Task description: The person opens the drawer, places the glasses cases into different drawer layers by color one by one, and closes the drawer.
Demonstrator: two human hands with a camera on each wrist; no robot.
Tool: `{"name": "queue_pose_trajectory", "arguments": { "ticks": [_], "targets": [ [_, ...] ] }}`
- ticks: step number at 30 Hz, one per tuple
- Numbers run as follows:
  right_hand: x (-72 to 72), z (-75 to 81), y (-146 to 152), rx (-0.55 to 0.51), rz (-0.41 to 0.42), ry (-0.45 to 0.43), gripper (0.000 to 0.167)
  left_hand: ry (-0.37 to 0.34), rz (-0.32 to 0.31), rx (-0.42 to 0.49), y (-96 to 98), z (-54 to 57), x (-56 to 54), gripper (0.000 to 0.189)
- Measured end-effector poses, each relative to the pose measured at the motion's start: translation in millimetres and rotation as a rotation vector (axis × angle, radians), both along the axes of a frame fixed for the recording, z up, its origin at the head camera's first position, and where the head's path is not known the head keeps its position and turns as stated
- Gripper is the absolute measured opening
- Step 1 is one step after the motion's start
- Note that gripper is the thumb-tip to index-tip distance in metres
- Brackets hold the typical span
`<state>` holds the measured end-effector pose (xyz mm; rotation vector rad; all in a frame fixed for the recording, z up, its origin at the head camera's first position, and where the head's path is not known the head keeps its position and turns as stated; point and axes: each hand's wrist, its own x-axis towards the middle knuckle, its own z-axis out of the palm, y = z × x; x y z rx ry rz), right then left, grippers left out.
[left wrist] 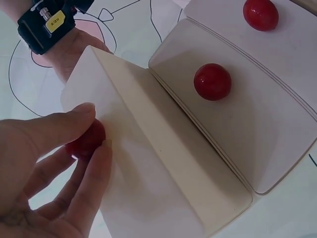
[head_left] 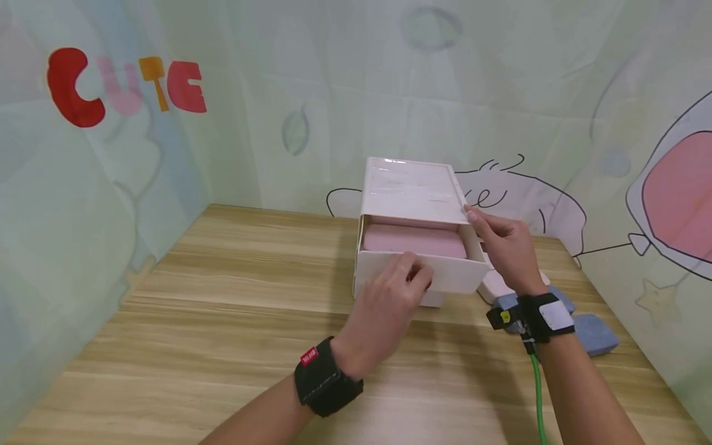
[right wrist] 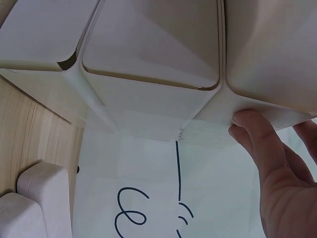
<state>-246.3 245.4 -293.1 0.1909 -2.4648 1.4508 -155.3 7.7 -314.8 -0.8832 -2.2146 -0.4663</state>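
Observation:
A small white drawer cabinet [head_left: 411, 188] stands near the back of the table. Its top drawer [head_left: 457, 273] is pulled part way out, and a pink rounded block [head_left: 414, 241] lies inside. Between thumb and fingers, my left hand [head_left: 384, 303] pinches that drawer's red knob [left wrist: 88, 141]. My right hand [head_left: 512, 250] grips the cabinet's upper right edge, with fingertips [right wrist: 242, 117] against the side wall. Two lower drawers, each with a round red knob [left wrist: 212, 82], are closed in the left wrist view.
Right of the cabinet lie a whitish block [head_left: 494, 285] and blue blocks [head_left: 595, 334], partly behind my right wrist. A green cable [head_left: 538, 395] hangs from the right wrist strap. Printed cloth walls [head_left: 267, 93] border the wooden table [head_left: 250, 266].

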Motion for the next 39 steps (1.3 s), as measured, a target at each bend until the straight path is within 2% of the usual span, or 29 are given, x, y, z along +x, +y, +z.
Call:
{"name": "queue_pose_trajectory", "arguments": {
  "ticks": [12,23,34,39],
  "targets": [
    [-0.9,-4.2,0.3,0.005,0.002,0.013,0.054,-0.010,-0.011,0.012,-1.1,-0.6,-10.3,0.015],
    [0.7,-4.1,2.7,-0.001,0.059,0.035,0.050,-0.035,-0.074,0.009,-3.6,-1.2,-20.0,0.019],
    [1.1,-5.7,1.0,0.017,0.044,0.040,0.054,-0.120,-0.048,-0.032,-7.0,-2.4,-30.4,0.035],
    [1.2,-5.6,0.5,0.014,0.048,0.047,0.053,-0.123,-0.038,-0.054,-7.2,-2.2,-34.5,0.038]
  ]
}}
